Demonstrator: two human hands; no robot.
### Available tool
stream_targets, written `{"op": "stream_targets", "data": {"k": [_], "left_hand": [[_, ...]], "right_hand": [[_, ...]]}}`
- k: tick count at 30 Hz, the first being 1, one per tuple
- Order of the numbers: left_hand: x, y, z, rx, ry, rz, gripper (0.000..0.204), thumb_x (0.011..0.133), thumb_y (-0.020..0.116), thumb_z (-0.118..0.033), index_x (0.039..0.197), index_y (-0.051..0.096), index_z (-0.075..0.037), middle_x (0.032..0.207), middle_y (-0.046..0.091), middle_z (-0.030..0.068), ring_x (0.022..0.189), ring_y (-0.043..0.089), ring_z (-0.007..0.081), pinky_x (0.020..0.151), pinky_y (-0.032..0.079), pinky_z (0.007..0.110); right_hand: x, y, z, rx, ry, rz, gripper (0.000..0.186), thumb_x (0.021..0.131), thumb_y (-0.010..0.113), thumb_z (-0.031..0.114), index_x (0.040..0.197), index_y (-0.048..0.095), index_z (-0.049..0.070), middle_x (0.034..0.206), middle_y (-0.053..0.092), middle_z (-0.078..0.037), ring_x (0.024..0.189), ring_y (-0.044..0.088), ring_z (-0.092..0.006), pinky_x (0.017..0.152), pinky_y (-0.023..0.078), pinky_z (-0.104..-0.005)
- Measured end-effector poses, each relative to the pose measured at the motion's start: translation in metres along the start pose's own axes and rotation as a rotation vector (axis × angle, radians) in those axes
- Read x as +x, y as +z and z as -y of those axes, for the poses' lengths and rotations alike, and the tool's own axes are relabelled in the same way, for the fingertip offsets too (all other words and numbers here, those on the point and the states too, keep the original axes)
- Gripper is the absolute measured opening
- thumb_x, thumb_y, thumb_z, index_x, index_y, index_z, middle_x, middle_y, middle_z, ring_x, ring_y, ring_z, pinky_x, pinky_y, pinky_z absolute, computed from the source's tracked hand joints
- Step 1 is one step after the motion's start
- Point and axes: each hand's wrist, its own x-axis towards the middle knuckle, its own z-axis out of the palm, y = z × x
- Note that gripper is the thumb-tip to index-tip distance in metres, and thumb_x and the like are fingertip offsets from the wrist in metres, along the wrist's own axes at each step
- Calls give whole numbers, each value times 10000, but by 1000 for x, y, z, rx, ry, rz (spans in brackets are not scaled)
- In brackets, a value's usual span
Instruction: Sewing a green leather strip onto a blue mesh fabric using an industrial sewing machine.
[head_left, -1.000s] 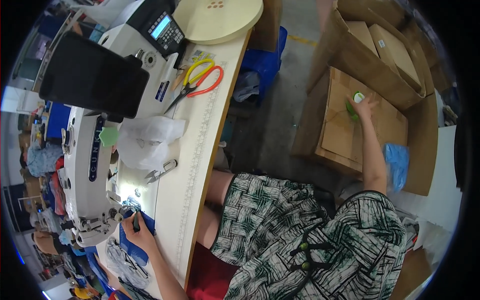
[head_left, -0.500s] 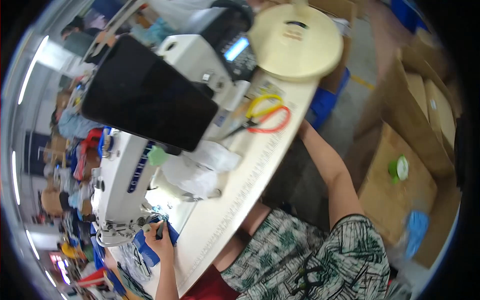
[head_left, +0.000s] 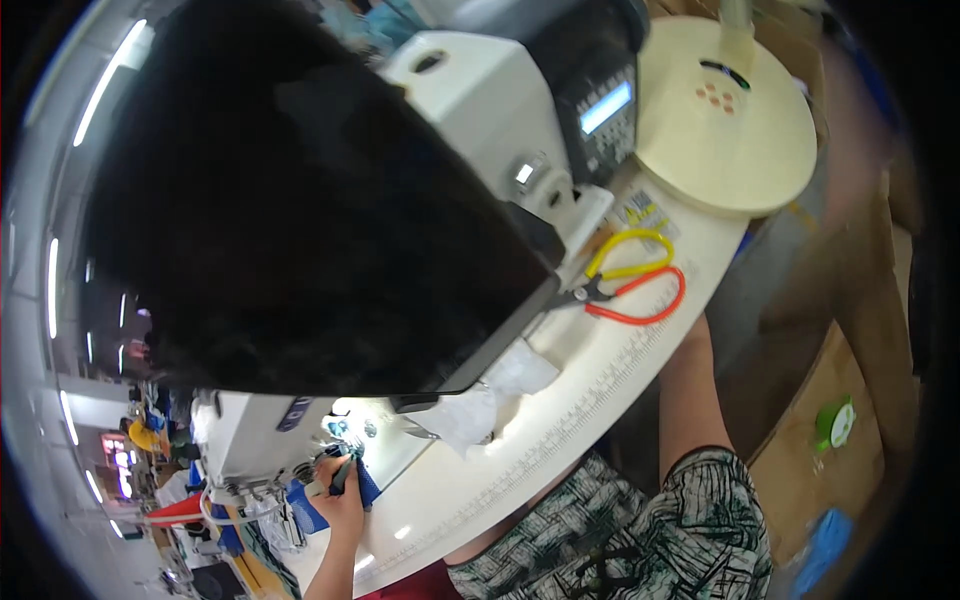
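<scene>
At your far left, ceiling lights [head_left: 52,288] run down beside a crowded workroom. Next comes the white sewing machine [head_left: 255,435], mostly covered from view by a big black screen [head_left: 300,220]. A crumpled clear bag [head_left: 272,527] lies near the machine's needle end, and right beside it is the blue cloth [head_left: 305,508], flat on the table [head_left: 440,510] and showing on both sides of your left hand [head_left: 346,506]. That hand has its thumb and fingers closed around a small dark tool [head_left: 342,475], held over the cloth beside the lit work area. Further right, a crumpled white sheet [head_left: 470,415] sits partly behind the screen. Beyond it are a control panel [head_left: 605,108] with a glowing display and scissors [head_left: 640,278] with one yellow and one red handle. Your right forearm [head_left: 688,390] passes under the table's edge; that hand is hidden, so I can't tell its grip. A round cream disc [head_left: 730,150] stands at the table's far end. At far right, a green roll [head_left: 836,423] rests on a cardboard box [head_left: 815,480], near some blue plastic [head_left: 825,550].
</scene>
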Motion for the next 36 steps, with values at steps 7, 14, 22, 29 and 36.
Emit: {"op": "stream_targets", "data": {"k": [7, 14, 22, 29, 36], "left_hand": [[1, -6, 11, 87, 35, 21, 96, 911, 775, 6, 990, 722, 21, 1031, 702, 124, 996, 645, 291, 946, 489, 415], [1, -2, 21, 69, 53, -13, 79, 947, 754, 15, 984, 686, 33, 1010, 679, 121, 927, 633, 268, 879, 505, 392], [2, -1, 23, 70, 78, -17, 85, 967, 750, -6, 964, 673, 30, 985, 656, 97, 906, 610, 235, 847, 494, 380], [2, 2, 29, 53, 44, -29, 79, 981, 742, -10, 966, 677, 31, 958, 633, 83, 872, 577, 218, 818, 476, 374], [5, 6, 19, 70, 154, -75, 174, 1023, 724, -82, 906, 620, -7, 821, 542, 12, 788, 479, 143, 750, 427, 297]], "right_hand": [[31, -14, -9, 89, 3, -29, 485, 1079, 623, 273, 1445, 546, -35, 1367, 654, -191, 1208, 684, -319, 998, 604, -448], [76, -13, -10, 158, 14, -31, 480, 1079, 616, 266, 1450, 542, -29, 1383, 645, -189, 1215, 680, -320, 1012, 597, -454], [94, -11, 2, 234, 17, -43, 474, 1080, 609, 259, 1456, 538, -22, 1402, 634, -187, 1223, 676, -322, 1029, 591, -462], [98, -15, 15, 277, 20, -46, 470, 1081, 603, 252, 1461, 535, -17, 1417, 625, -185, 1230, 672, -324, 1044, 585, -468], [100, -18, 32, 298, 36, -36, 466, 1081, 596, 245, 1466, 531, -11, 1433, 616, -183, 1237, 668, -325, 1058, 579, -475]]}}
